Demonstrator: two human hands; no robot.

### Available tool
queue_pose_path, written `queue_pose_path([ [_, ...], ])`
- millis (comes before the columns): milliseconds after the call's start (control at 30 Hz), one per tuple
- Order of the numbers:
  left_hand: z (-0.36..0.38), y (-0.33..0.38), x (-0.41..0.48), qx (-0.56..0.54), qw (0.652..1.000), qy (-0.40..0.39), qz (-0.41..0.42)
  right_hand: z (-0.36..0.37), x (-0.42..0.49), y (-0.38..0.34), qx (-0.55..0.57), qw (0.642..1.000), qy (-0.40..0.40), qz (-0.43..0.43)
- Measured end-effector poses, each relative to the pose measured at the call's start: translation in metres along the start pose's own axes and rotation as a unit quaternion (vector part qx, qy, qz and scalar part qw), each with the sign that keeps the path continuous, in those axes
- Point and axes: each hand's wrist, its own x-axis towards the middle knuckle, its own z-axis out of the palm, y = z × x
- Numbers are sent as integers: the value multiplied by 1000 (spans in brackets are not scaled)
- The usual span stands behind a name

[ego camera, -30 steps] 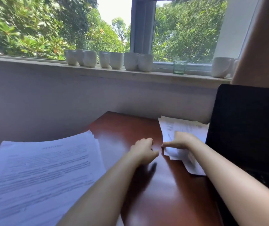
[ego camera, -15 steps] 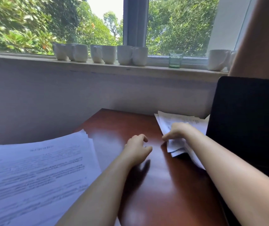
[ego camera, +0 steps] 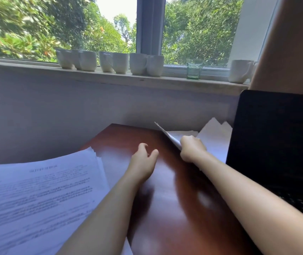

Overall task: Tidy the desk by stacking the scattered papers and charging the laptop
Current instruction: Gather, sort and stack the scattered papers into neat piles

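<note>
A stack of printed papers (ego camera: 36, 196) covers the left part of the reddish-brown desk (ego camera: 174, 208). More white sheets (ego camera: 215, 140) lie at the desk's far end beside the open black laptop (ego camera: 275, 140), which stands at the right with a dark screen. My right hand (ego camera: 192, 149) grips the near edge of these sheets and has them tilted up off the desk. My left hand (ego camera: 143, 161) hovers over the bare wood just left of it, fingers loosely spread, holding nothing.
A windowsill behind the desk carries a row of white mugs (ego camera: 110, 62), a green glass (ego camera: 193, 69) and another white mug (ego camera: 239, 70). A pale wall runs under the sill. Bare wood shows between the two paper piles.
My right hand has closed on the far sheets and lifted their edge off the desk. My left hand has opened a little and stayed beside it.
</note>
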Motion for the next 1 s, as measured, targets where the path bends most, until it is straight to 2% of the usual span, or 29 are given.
queue_pose_path([
  [300,-15,-1,1,-93,989,113,-36,-8,-30,-33,12,987,-27,-156],
  [433,-20,-5,7,-97,982,156,-43,-10,-39,-50,77,972,-46,-219],
  [533,-24,-4,7,-112,977,168,-74,-13,-41,-63,134,950,-137,-245],
  [600,-27,-5,5,-110,975,166,-94,-18,-41,-60,220,918,-250,-217],
  [633,-29,-7,5,-105,975,169,-99,-19,-40,-54,250,909,-272,-193],
  [667,-30,-9,5,-95,975,174,-99,-19,-39,-45,275,908,-262,-178],
  [700,-31,-10,3,-80,977,174,-93,-16,-36,-34,277,917,-221,-181],
  [767,-31,-9,-2,-39,983,163,-67,-10,-33,-12,205,949,-156,-181],
  [867,-31,-5,-6,94,983,151,-47,0,-42,8,76,965,-203,-150],
  [933,-30,-5,-4,191,970,144,-50,7,-46,9,56,966,-184,-170],
  [1000,-29,-5,-4,234,963,127,-41,11,-49,7,37,973,-129,-190],
])
